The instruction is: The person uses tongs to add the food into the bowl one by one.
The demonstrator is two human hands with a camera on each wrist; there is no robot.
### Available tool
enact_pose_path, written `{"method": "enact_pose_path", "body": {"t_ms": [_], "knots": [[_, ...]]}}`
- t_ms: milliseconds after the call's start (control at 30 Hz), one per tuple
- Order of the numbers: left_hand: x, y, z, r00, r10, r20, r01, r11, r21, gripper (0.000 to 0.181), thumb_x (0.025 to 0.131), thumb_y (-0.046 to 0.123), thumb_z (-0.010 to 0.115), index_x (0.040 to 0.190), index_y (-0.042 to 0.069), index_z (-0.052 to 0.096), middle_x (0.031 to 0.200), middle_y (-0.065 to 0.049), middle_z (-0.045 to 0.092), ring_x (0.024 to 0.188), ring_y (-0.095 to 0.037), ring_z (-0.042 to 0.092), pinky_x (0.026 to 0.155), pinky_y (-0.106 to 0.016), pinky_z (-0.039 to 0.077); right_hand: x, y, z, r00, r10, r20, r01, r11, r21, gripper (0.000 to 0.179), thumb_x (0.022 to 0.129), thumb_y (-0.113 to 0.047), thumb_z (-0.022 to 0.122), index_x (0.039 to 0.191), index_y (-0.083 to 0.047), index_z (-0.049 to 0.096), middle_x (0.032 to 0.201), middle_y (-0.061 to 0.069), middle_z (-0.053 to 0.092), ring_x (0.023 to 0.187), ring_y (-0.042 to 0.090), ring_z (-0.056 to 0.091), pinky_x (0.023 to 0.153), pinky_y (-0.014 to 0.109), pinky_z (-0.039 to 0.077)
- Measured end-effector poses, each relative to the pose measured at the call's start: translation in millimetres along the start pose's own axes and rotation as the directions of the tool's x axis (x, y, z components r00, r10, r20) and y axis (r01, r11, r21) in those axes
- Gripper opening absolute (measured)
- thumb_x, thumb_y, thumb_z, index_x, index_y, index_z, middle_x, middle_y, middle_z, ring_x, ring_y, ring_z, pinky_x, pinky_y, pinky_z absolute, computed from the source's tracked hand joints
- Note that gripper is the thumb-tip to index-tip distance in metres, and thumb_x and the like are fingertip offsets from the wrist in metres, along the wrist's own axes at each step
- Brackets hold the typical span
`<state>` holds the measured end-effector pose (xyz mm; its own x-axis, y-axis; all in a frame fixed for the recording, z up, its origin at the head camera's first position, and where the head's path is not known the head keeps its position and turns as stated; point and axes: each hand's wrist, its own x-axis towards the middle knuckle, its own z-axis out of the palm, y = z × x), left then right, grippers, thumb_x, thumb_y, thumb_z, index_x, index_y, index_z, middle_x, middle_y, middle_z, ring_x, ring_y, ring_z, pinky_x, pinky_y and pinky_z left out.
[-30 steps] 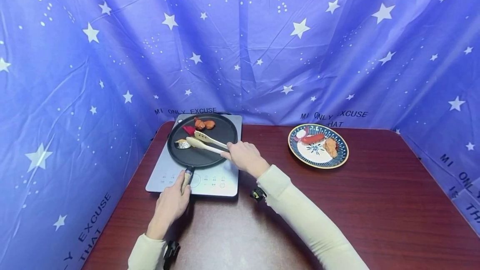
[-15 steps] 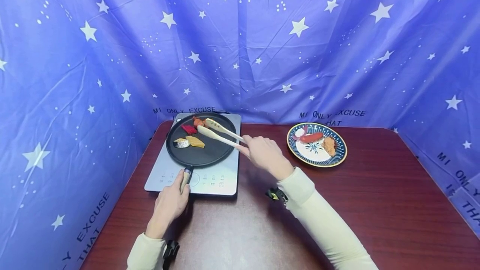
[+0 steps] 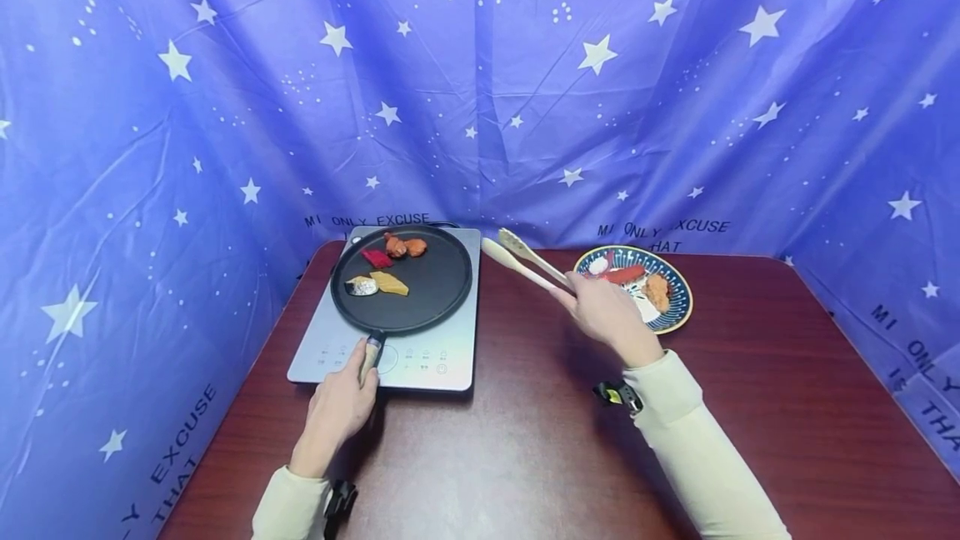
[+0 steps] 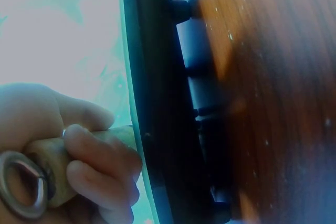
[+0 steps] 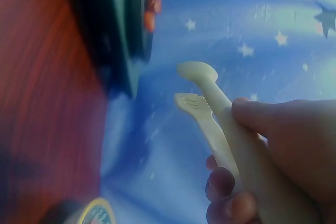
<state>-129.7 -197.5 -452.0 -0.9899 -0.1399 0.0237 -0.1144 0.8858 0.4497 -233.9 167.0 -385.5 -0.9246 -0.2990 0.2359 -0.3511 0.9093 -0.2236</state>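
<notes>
My left hand (image 3: 341, 402) grips the handle (image 3: 369, 361) of a round black frying pan (image 3: 427, 298); in the left wrist view its fingers (image 4: 102, 156) curl round the handle, whose end bears a metal ring (image 4: 23, 184). In the pan lie reddish-brown fried pieces (image 3: 405, 246), a red piece (image 3: 377, 258), a tan flat piece (image 3: 391, 282) and a silvery piece (image 3: 362, 286). My right hand (image 3: 615, 315) holds pale tongs (image 3: 528, 265) between pan and plate. Nothing is between the tongs' slightly parted tips, as the right wrist view shows.
The pan stands on a silver induction cooker (image 3: 450, 357) at the table's back left. Partly behind my right hand, a blue patterned plate (image 3: 678, 319) holds a red sausage (image 3: 624, 275), a fried brown piece (image 3: 658, 292) and a pink-and-white piece (image 3: 600, 263). A starry blue curtain (image 3: 480, 107) surrounds the table (image 3: 487, 457).
My right hand has carried the tongs right, from over the pan to beside the plate. The tan piece, earlier covered by the tongs, shows in the pan. My left hand stays on the handle.
</notes>
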Motion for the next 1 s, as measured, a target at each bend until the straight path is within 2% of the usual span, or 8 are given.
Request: {"method": "enact_pose_path", "body": {"t_ms": [200,267,467,600,767,867,1000], "knots": [[0.0,-0.1,-0.4,1.000,0.003,-0.002,-0.003,1.000,0.003,0.056,0.094,0.029,0.045,0.146,0.011,0.035,0.108,-0.031,0.061,0.083,-0.045,0.061,0.068,-0.054,0.046,-13.7,31.4,-3.8,0.995,0.084,0.047,-0.084,0.996,-0.007,0.040,0.097,-0.041,0.048,0.114,-0.005,0.056,0.075,0.015,0.060,0.064,0.034,0.060,0.054,0.050,0.043],[0.0,0.0,-0.5,1.000,0.005,-0.004,-0.005,1.000,0.002,0.056,0.094,0.029,0.045,0.146,0.011,0.035,0.108,-0.031,0.061,0.083,-0.045,0.061,0.068,-0.054,0.046,-18.7,41.5,-6.1,0.993,0.106,0.056,-0.105,0.994,-0.017,0.043,0.097,-0.041,0.048,0.117,-0.004,0.055,0.081,0.018,0.062,0.066,0.036,0.060,0.055,0.050,0.044],[-0.3,0.1,-0.1,1.000,0.007,0.000,-0.007,1.000,-0.002,0.056,0.094,0.029,0.045,0.146,0.011,0.035,0.107,-0.030,0.062,0.082,-0.045,0.061,0.068,-0.054,0.046,-34.1,69.3,-14.6,0.982,0.168,0.081,-0.164,0.985,-0.050,0.046,0.098,-0.043,0.043,0.115,-0.001,0.054,0.088,0.025,0.062,0.073,0.042,0.061,0.056,0.055,0.044],[-0.5,0.3,0.5,1.000,0.009,-0.001,-0.009,1.000,-0.001,0.056,0.094,0.029,0.045,0.146,0.011,0.035,0.107,-0.030,0.062,0.082,-0.044,0.062,0.068,-0.054,0.046,-44.3,82.9,-20.8,0.976,0.206,0.065,-0.205,0.978,-0.026,0.044,0.100,-0.044,0.036,0.108,-0.003,0.050,0.090,0.030,0.059,0.078,0.049,0.059,0.057,0.058,0.042],[-0.5,1.1,0.3,1.000,0.015,-0.008,-0.015,1.000,-0.001,0.056,0.094,0.029,0.045,0.146,0.011,0.036,0.104,-0.030,0.062,0.080,-0.044,0.062,0.066,-0.054,0.046,-57.7,101.0,-26.0,0.975,0.221,0.037,-0.221,0.975,-0.012,0.041,0.102,-0.037,0.029,0.101,-0.003,0.052,0.090,0.032,0.058,0.078,0.052,0.057,0.056,0.058,0.041],[-0.5,1.1,0.2,1.000,0.015,-0.005,-0.015,1.000,0.001,0.056,0.094,0.029,0.045,0.146,0.010,0.035,0.105,-0.031,0.062,0.080,-0.044,0.062,0.066,-0.054,0.046,-65.0,110.9,-28.0,0.967,0.253,0.042,-0.252,0.968,-0.022,0.043,0.102,-0.037,0.028,0.100,-0.002,0.053,0.094,0.034,0.058,0.081,0.053,0.057,0.057,0.058,0.040],[-0.5,0.8,0.2,1.000,0.011,-0.003,-0.011,1.000,0.001,0.056,0.094,0.029,0.045,0.146,0.010,0.035,0.106,-0.030,0.062,0.081,-0.044,0.062,0.067,-0.054,0.046,-73.2,121.6,-30.7,0.950,0.307,0.058,-0.306,0.952,-0.019,0.045,0.101,-0.039,0.028,0.107,-0.001,0.052,0.099,0.035,0.058,0.084,0.055,0.056,0.056,0.057,0.039]]}}
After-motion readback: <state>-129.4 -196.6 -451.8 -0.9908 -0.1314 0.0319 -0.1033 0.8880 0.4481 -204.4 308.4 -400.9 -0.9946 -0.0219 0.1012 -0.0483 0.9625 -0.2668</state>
